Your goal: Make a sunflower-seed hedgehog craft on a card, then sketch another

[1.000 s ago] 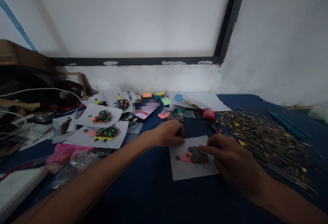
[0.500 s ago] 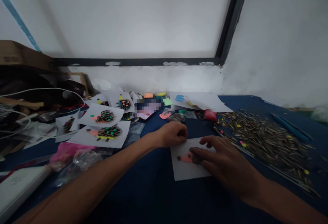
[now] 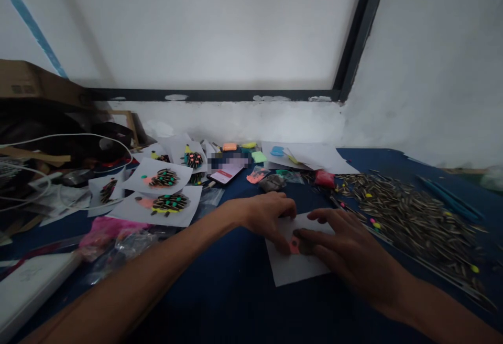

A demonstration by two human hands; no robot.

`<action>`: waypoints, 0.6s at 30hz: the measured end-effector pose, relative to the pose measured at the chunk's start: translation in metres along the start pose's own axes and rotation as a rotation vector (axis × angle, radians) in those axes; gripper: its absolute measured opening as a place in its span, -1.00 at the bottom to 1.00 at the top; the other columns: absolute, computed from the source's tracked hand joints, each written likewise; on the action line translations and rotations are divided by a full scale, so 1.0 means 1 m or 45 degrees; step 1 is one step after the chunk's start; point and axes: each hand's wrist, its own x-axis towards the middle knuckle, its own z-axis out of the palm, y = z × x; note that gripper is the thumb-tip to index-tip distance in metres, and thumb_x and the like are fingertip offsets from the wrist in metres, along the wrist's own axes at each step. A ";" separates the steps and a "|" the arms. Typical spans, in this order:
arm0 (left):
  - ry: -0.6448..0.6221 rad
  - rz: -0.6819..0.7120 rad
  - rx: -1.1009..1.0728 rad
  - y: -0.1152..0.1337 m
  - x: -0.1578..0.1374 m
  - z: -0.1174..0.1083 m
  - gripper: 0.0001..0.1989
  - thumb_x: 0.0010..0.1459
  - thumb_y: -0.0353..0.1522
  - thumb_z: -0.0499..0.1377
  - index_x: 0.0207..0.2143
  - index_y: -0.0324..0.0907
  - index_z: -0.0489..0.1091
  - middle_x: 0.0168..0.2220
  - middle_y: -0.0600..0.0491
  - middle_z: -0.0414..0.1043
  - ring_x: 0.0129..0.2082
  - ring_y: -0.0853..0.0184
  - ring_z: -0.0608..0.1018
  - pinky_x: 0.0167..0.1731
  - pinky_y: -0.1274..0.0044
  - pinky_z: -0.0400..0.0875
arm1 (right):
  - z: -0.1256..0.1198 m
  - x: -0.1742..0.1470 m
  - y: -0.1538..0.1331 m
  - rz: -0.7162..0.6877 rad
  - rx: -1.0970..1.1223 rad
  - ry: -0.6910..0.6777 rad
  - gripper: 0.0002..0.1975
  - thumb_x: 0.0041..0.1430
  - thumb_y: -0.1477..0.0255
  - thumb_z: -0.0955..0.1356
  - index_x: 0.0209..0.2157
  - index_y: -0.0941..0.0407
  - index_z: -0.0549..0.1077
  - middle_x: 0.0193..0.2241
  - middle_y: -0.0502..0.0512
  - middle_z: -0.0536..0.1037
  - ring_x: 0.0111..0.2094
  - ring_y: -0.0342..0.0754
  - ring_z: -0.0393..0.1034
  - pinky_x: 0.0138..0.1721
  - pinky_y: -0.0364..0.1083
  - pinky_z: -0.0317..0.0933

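Observation:
A white sheet of paper (image 3: pixel 285 273) lies on the blue tabletop under both hands. Pink clay (image 3: pixel 294 245) with a small dark dot is stuck on it, and darker grey clay (image 3: pixel 305 247) adjoins its right side. My left hand (image 3: pixel 271 221) rests over the sheet's left part, thumb and fingers apart, the thumb beside the pink clay and covering its left end. From the right, my right hand (image 3: pixel 346 244) reaches over the sheet with fingers stretched out, fingertips on the grey clay and hiding much of it.
A large heap of sunflower seeds (image 3: pixel 408 213) spreads on the right. Finished-looking seed hedgehogs on paper (image 3: pixel 168 202) lie at left, near a phone (image 3: pixel 228 171). Grey clay in a bag (image 3: pixel 272 182) and a red clay pack (image 3: pixel 324 179) sit beyond my hands.
My left hand has come right and down over the paper, its curled fingers now spread, the thumb covering the pink tip. My right hand stays on the grey clay.

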 end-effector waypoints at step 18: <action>0.061 0.131 0.243 0.024 0.001 0.007 -0.48 -0.14 -0.05 0.31 -0.22 -0.19 0.35 -0.11 -0.03 0.22 -0.07 0.18 0.31 -0.04 0.43 0.21 | 0.003 0.000 0.001 0.006 -0.009 0.054 -0.70 0.27 0.43 0.21 -0.10 -0.06 0.51 -0.09 0.17 0.45 -0.10 0.06 0.36 -0.12 0.08 0.24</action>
